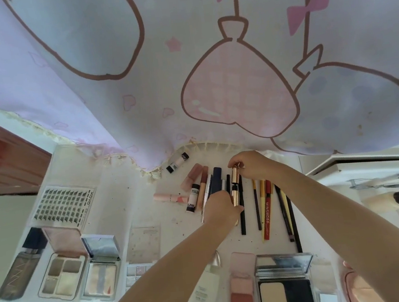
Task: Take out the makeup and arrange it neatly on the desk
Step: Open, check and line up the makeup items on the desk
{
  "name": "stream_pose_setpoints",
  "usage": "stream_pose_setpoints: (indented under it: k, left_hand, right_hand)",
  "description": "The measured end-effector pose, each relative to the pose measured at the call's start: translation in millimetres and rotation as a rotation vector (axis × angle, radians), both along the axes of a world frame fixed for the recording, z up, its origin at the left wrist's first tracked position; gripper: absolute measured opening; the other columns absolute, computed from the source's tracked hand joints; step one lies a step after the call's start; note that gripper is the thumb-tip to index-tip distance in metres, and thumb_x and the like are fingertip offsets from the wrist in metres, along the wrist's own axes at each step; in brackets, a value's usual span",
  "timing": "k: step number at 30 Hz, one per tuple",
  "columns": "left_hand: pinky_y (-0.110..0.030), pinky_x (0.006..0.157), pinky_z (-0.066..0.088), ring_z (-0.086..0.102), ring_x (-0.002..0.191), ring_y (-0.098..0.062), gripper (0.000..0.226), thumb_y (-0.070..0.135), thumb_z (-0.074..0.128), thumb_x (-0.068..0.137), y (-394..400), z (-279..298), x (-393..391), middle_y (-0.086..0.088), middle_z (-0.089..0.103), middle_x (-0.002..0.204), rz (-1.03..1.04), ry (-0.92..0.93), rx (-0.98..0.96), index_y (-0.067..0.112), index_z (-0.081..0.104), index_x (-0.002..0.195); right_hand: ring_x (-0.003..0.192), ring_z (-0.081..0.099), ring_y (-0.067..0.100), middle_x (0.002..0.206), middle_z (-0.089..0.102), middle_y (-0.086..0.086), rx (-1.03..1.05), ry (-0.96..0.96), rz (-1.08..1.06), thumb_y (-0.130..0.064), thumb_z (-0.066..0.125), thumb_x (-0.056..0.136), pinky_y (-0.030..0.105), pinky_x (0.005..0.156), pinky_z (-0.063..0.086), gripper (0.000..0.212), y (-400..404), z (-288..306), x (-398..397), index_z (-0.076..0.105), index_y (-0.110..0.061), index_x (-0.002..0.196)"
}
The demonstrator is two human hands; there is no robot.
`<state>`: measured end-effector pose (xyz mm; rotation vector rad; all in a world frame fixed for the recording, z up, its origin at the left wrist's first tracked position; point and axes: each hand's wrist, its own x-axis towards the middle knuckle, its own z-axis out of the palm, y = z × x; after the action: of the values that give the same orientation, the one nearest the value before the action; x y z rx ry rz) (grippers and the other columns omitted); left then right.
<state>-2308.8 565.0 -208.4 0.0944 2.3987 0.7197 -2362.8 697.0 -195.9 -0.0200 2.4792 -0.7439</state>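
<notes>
- Pinching the top of a gold tube (235, 184), right fingers (238, 165) pressed on its cap; right hand (251, 165) arched above.
- Left hand (220, 207) grips the tube's lower end, fingers curled round it.
- Just left of the fingers: lip tubes (197, 178) in a row. Just right: pencils (266, 207), roughly parallel.
- Judgement: lower the tube parallel into the gap, ends aligned, without nudging neighbours.
- Nearer the body: palettes (63, 273) on the desk (129, 195).

two bare forearms, sleeveless, left hand (220, 206) and right hand (251, 163) ringless.
</notes>
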Motion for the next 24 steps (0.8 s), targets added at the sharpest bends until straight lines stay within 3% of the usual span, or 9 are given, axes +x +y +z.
stream_pose_setpoints:
  k: [2, 6, 8, 10, 15, 19, 24]
  left_hand:
    - [-0.024, 0.065, 0.042, 0.062, 0.090, -0.021, 0.023, 0.028, 0.061, 0.085, 5, 0, 1, -0.002, 0.051, 0.078, -0.014, -0.008, -0.042, 0.006, 0.057, 0.090]
    - [-0.026, 0.066, 0.045, 0.061, 0.087, -0.020, 0.028, 0.027, 0.058, 0.087, 13, -3, 4, 0.003, 0.045, 0.067, -0.050, -0.029, -0.108, 0.014, 0.043, 0.067]
    - [-0.027, 0.068, 0.047, 0.061, 0.088, -0.020, 0.020, 0.029, 0.057, 0.088, 15, -3, 5, -0.001, 0.050, 0.075, -0.096, -0.018, -0.143, 0.010, 0.053, 0.082]
    - [-0.028, 0.070, 0.048, 0.063, 0.092, -0.022, 0.027, 0.032, 0.055, 0.089, 16, -3, 5, -0.007, 0.060, 0.089, -0.134, -0.023, -0.168, 0.007, 0.056, 0.099]
    - [-0.028, 0.066, 0.045, 0.061, 0.083, -0.022, 0.026, 0.034, 0.051, 0.091, 11, -1, 8, -0.001, 0.050, 0.068, -0.182, -0.017, -0.144, 0.008, 0.056, 0.090]
    - [-0.028, 0.066, 0.043, 0.061, 0.089, -0.023, 0.026, 0.030, 0.048, 0.092, -12, 0, 13, -0.009, 0.063, 0.093, -0.210, 0.124, -0.118, 0.007, 0.055, 0.099]
    - [-0.027, 0.068, 0.045, 0.060, 0.088, -0.022, 0.019, 0.025, 0.049, 0.090, -42, 1, 10, -0.006, 0.064, 0.097, -0.170, 0.167, -0.150, 0.011, 0.057, 0.100]
  right_hand:
    - [0.120, 0.047, 0.020, 0.131, 0.052, 0.009, 0.025, -0.024, 0.026, 0.007, 0.040, 0.086, 0.019, 0.090, 0.034, 0.043, 0, -6, -2, 0.054, -0.009, 0.123]
    - [0.120, 0.048, 0.022, 0.131, 0.052, 0.011, 0.051, -0.028, 0.032, 0.006, 0.040, 0.086, 0.024, 0.096, 0.037, 0.042, 0, -13, -4, 0.054, -0.008, 0.123]
    - [0.118, 0.049, 0.022, 0.130, 0.052, 0.011, 0.055, -0.023, 0.028, 0.005, 0.041, 0.087, 0.023, 0.094, 0.037, 0.040, 0, -15, -5, 0.054, -0.007, 0.123]
    - [0.118, 0.050, 0.022, 0.129, 0.053, 0.011, 0.060, -0.009, 0.031, 0.004, 0.042, 0.088, 0.020, 0.090, 0.036, 0.038, 2, -17, -4, 0.054, -0.007, 0.122]
    - [0.117, 0.050, 0.022, 0.128, 0.054, 0.011, 0.119, 0.056, 0.083, -0.001, 0.043, 0.090, 0.022, 0.093, 0.036, 0.034, 6, -18, -1, 0.055, -0.006, 0.122]
    - [0.112, 0.046, 0.023, 0.121, 0.057, 0.009, 0.209, 0.242, 0.274, -0.016, 0.044, 0.092, 0.030, 0.095, 0.037, 0.031, -1, -17, 3, 0.058, -0.011, 0.119]
    - [0.110, 0.041, 0.023, 0.116, 0.053, 0.006, 0.419, 0.326, 0.506, -0.010, 0.045, 0.090, 0.030, 0.083, 0.036, 0.034, -16, -21, 8, 0.055, -0.015, 0.123]
